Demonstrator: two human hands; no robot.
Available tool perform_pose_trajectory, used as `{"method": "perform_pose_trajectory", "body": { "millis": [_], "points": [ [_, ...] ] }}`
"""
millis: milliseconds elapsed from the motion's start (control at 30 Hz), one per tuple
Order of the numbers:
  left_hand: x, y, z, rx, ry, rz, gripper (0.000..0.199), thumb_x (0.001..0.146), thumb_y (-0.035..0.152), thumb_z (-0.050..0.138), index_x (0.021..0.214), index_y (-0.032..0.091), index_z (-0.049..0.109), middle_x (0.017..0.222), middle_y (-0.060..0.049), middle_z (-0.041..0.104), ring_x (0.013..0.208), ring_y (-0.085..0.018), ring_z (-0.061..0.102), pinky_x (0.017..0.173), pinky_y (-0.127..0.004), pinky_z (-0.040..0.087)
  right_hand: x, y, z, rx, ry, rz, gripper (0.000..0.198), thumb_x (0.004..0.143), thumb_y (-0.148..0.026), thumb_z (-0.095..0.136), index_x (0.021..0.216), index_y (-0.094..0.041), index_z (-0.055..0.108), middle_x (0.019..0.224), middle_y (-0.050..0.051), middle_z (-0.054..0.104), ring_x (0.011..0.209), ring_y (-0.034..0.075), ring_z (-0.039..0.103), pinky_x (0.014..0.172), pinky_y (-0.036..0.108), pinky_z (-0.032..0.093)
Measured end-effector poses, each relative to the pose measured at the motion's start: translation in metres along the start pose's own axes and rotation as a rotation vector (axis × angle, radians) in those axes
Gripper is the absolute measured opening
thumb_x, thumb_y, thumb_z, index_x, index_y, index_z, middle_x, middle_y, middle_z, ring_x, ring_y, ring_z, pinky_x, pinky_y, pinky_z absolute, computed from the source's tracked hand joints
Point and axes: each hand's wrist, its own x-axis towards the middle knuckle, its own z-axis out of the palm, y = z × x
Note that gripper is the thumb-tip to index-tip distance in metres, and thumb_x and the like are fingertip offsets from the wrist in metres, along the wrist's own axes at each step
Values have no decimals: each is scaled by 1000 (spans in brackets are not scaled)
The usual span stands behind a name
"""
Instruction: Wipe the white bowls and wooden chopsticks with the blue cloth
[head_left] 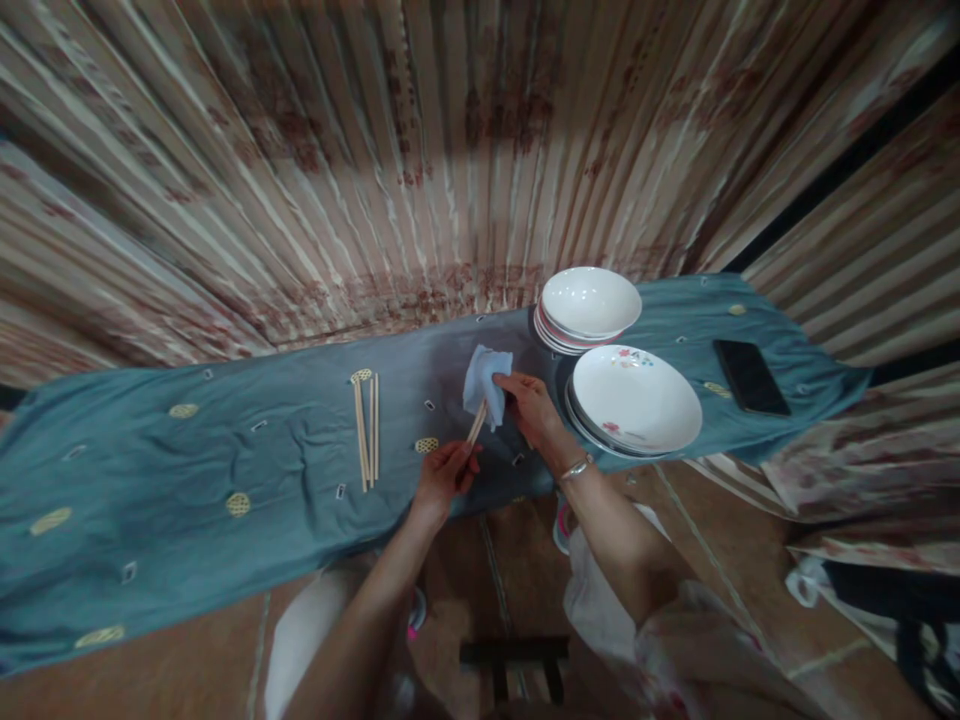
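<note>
My left hand (448,472) is closed around the lower ends of a pair of chopsticks (477,422) above the front part of the table. A pale blue cloth (486,378) covers their upper ends. Pinched on that cloth is my right hand (529,405), with a bracelet at its wrist. Left of my hands, several light wooden chopsticks (367,435) lie side by side on the tablecloth. How far the held chopsticks reach inside the cloth is hidden.
Right of my hands stand a stack of white bowls (591,300) and, nearer me, a stack of flower-patterned plates (637,398). A black phone (752,377) lies farther right on the blue-green tablecloth (285,430). Pleated curtains (450,150) hang behind the table.
</note>
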Motion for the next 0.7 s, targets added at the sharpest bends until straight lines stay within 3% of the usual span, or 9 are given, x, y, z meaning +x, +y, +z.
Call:
{"method": "perform_pose_trajectory", "body": {
  "millis": [133, 333, 700],
  "points": [
    [1, -1, -1, -6, 24, 4, 31, 65, 42, 70, 81, 17, 62, 51, 3, 53, 33, -5, 33, 35, -19, 15, 3, -7, -6, 46, 33, -18, 16, 58, -31, 75, 57, -19, 64, 54, -5, 59, 52, 9, 49, 54, 24, 38],
    [-1, 1, 0, 8, 16, 21, 29, 66, 42, 69, 70, 18, 52, 53, 3, 56, 33, -4, 35, 34, -18, 15, 5, -10, -8, 67, 65, -13, 13, 60, -30, 74, 60, -20, 65, 57, -3, 61, 56, 11, 51, 58, 26, 41],
    [-3, 8, 2, -60, 58, 7, 36, 61, 45, 74, 67, 16, 53, 48, 6, 48, 35, -2, 30, 35, -17, 15, -3, -2, -2, 30, -28, 24, 25, 59, -37, 78, 55, -19, 62, 53, -5, 57, 51, 9, 47, 54, 24, 37]
  ]
}}
